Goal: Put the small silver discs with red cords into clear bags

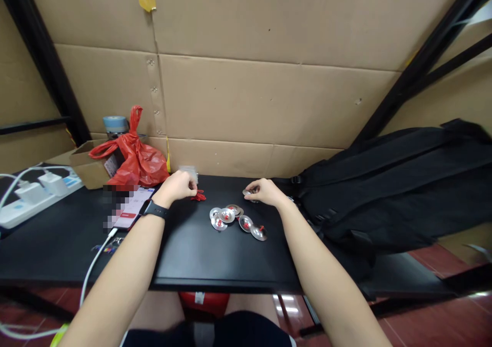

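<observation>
- A black table [200, 254] stands against a wall of cardboard sheets [269, 96], where I sit with both arms stretched forward.
- My left hand [179, 187], a dark smartwatch [154, 209] on its wrist, is curled shut, fingertips pinching a red cord [199, 197] that lies just left of the cluster of small metal finger cymbals [236, 220].
- My right hand [264, 191] is closed around one finger cymbal [248, 192], just behind that cluster.
- The cluster itself, each disc with a red knot at its centre, lies on the table between my forearms.
- Well left of the cluster: a phone [132, 208], a red plastic bag [134, 157], a white power strip [34, 193].
- Right of the cluster, a black backpack [392, 188] sprawls across the table.
</observation>
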A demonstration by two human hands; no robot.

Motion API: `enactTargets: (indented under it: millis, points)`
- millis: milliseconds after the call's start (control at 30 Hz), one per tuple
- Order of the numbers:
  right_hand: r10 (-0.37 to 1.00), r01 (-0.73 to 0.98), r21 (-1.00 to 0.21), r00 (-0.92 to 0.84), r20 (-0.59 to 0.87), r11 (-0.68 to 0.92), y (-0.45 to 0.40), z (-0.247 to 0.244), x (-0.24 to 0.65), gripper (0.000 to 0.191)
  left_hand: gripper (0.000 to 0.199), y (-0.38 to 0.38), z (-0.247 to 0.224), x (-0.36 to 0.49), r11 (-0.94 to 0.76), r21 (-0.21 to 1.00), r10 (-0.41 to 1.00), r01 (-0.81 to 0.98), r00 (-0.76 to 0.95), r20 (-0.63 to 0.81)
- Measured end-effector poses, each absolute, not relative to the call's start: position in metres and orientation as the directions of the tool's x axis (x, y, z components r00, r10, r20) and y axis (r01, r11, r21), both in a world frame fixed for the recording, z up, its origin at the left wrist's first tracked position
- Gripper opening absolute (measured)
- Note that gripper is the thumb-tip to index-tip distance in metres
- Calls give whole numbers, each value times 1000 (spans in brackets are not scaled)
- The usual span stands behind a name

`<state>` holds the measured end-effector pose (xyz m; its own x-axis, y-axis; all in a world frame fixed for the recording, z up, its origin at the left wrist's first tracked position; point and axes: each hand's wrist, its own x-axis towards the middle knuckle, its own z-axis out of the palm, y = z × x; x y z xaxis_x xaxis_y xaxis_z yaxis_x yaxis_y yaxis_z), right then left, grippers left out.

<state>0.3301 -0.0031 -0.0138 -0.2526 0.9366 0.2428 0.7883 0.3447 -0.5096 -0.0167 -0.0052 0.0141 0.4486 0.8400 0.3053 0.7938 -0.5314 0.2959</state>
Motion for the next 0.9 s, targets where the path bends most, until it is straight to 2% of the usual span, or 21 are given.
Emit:
enactTargets:
  millis: [367,533,667,800,867,900]
  points:
    - [951,792,-528,-278,139,308,6,-26,348,32,12,-1,11,-18,-544,324,838,774,488,243]
    - [950,783,-545,-296,97,299,7,-27,352,28,10,6,6,-23,-571,340,821,748,502,273]
    - [952,815,-500,-299,72,294,5,-23,351,31,13,6,6,-22,-598,359,800,717,512,311]
    - [918,812,-429,-354,178,396,-6,-11,335,37,19,1,8,-16,-602,365,797,710,505,332]
    - [864,719,-491,-471,177,492,-17,-2,318,38,19,-2,9,-13,-613,355,788,705,516,336]
    - [829,669,-530,-544,127,520,-24,2,308,43,19,-4,9,-12,-621,348,782,703,523,340]
